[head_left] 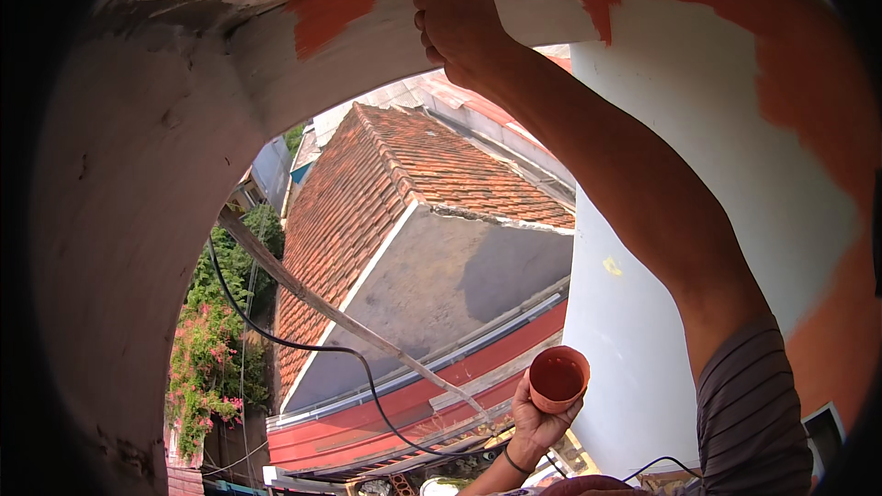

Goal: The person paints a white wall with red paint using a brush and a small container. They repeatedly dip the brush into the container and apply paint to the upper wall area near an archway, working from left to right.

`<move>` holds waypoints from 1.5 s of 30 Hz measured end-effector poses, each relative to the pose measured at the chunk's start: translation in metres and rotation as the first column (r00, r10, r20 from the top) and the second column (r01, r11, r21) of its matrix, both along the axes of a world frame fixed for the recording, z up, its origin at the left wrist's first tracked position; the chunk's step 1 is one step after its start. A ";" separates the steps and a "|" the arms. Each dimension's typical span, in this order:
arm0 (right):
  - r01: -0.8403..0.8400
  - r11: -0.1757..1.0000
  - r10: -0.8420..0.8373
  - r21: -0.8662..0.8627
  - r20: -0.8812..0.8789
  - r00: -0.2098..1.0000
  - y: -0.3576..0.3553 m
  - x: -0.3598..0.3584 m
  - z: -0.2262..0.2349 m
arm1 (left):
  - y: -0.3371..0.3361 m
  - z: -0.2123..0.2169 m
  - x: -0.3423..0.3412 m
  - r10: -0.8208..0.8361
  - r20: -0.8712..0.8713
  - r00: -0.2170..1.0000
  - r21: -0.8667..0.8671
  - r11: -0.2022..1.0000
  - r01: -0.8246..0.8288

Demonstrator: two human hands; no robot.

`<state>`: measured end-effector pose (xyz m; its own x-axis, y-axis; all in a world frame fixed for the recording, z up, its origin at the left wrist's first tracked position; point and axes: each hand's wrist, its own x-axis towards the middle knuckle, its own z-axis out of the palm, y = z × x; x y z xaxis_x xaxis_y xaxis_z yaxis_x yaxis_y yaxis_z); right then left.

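Open air between right hand (459, 26) and cup (559, 379). Wooden pole (312, 296) and black cable (299, 345) cross lower left; overhead beam (303, 87) caps the top, white wall (680, 83) blocks right.

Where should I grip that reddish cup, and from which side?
Likely around the lower wall of the cup, coming from below, like the left hand: the round mouth opens upward, so gripping over the rim might reach inside.
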<state>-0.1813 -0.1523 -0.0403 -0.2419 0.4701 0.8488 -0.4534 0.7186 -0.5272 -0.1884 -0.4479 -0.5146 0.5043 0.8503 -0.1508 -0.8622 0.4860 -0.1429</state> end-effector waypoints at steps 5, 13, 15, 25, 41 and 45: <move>0.042 0.978 -0.020 -0.203 0.109 0.994 -0.033 0.024 -0.003 | 0.004 -0.003 0.003 -0.002 0.011 1.000 0.008 1.000 0.002; 0.423 0.866 -0.391 -0.267 0.165 0.906 0.001 0.149 0.013 | 0.003 -0.013 -0.002 0.007 0.016 1.000 0.008 1.000 -0.007; 0.501 0.820 -0.482 -0.277 0.136 0.865 0.015 0.170 0.014 | 0.003 -0.014 -0.004 -0.015 0.043 0.999 0.030 0.999 0.014; 0.529 0.816 -0.551 -0.232 -0.033 0.834 0.045 0.246 0.014 | -0.002 -0.016 -0.013 0.037 -0.019 0.999 -0.003 0.999 -0.037; 0.480 0.857 -0.461 -0.188 0.138 0.877 -0.022 0.130 -0.002 | 0.000 0.003 0.006 0.012 -0.067 0.998 -0.058 0.998 -0.016; 0.577 0.785 -0.567 -0.227 0.115 0.816 -0.003 0.159 0.002 | 0.000 0.001 0.010 0.019 -0.105 0.994 -0.052 0.998 -0.025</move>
